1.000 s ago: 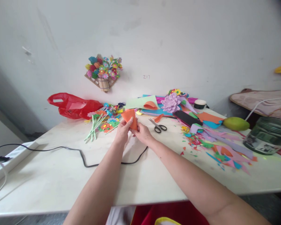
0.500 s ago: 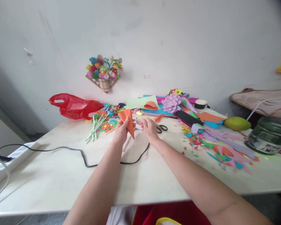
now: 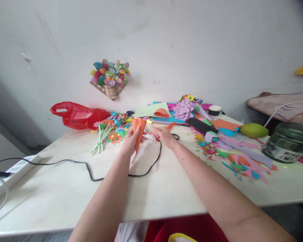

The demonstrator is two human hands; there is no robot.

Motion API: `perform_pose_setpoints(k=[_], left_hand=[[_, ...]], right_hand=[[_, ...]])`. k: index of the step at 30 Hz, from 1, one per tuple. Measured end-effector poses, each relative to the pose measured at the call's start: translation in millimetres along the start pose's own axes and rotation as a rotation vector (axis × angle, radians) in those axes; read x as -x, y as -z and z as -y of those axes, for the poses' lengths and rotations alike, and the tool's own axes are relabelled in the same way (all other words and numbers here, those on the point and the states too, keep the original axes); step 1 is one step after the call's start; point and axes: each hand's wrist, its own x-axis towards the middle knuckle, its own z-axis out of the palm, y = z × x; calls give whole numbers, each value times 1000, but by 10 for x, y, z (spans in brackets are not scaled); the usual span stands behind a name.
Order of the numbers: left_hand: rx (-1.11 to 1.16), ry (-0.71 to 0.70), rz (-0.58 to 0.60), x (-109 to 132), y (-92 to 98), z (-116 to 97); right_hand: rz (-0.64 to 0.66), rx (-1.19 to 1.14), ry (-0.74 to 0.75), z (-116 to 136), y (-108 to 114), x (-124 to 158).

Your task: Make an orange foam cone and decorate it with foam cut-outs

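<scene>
In my left hand [image 3: 131, 139] is an orange craft sheet rolled into a cone [image 3: 139, 131], wide end up and point down. The thumb presses on its near side. My right hand [image 3: 164, 136] hovers to the right of the cone, apart from it, index finger stretched out and the other fingers loosely bent. Between the hands lies a white object [image 3: 148, 136], partly hidden, close to the end of a black cord [image 3: 151, 169]; its kind is unclear. Black scissor handles [image 3: 176, 136] show behind my right wrist.
Green stems with foam flowers [image 3: 101, 139] and a red plastic bag [image 3: 78, 116] lie left. Rightward are a phone [image 3: 202, 126], coloured scraps [image 3: 244, 164], a green fruit [image 3: 254, 130] and a glass jar [image 3: 288, 143]. A power strip [image 3: 17, 171] sits at the left edge.
The orange cone has turned more upright, its point shifting left. My right hand has moved slightly right, its index finger now stretched out, and covers more of the scissors. The view has shifted slightly.
</scene>
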Motion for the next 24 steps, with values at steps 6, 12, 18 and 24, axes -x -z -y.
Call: perform_pose_setpoints(k=[6, 12, 18, 24], left_hand=[[-66, 25, 30, 19, -16, -15], [-167, 15, 121, 54, -27, -49], [-222, 60, 214, 62, -27, -57], [-239, 102, 213, 56, -35, -50]], right_hand=[[-24, -82, 53, -33, 25, -31], [-121, -194, -20, -14, 37, -70], [-37, -209, -69, 25, 4, -46], [-91, -240, -115, -24, -47, -53]])
